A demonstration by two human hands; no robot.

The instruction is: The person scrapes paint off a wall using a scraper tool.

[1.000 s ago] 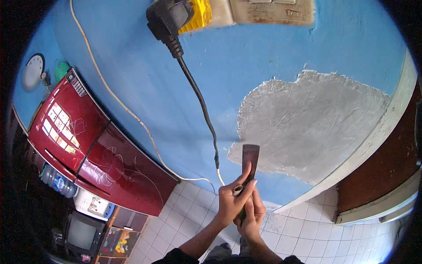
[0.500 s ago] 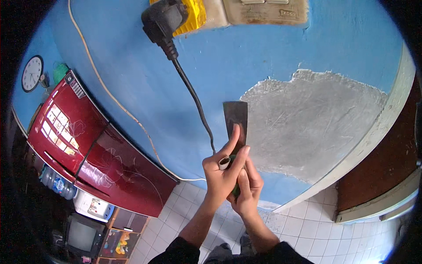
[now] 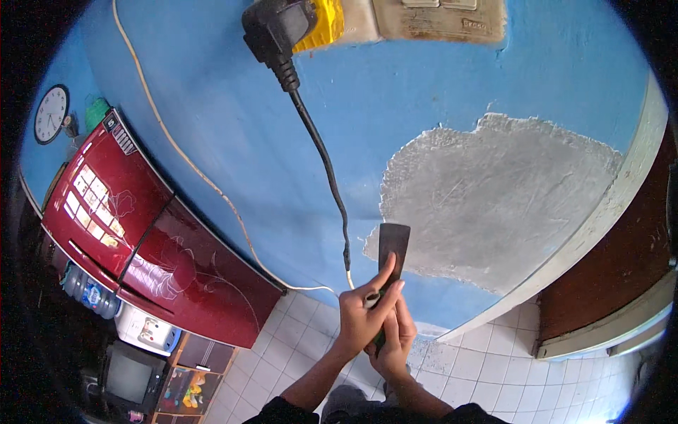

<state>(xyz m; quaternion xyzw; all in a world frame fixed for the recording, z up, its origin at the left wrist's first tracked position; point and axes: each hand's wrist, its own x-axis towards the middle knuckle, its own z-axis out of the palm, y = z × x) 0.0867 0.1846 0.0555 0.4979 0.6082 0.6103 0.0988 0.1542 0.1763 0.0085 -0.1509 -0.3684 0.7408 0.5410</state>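
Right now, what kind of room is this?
Probably a room in a home, under repair: a dark red refrigerator, a small old television set and a grey scraped patch in the blue painted wall.

A dark red refrigerator (image 3: 134, 240) stands at the left of the frame, with a round wall clock (image 3: 51, 114) above it. A black plug (image 3: 279, 32) and its cable (image 3: 326, 169) hang from the top centre. At lower left sits what looks like a small television (image 3: 131, 374).
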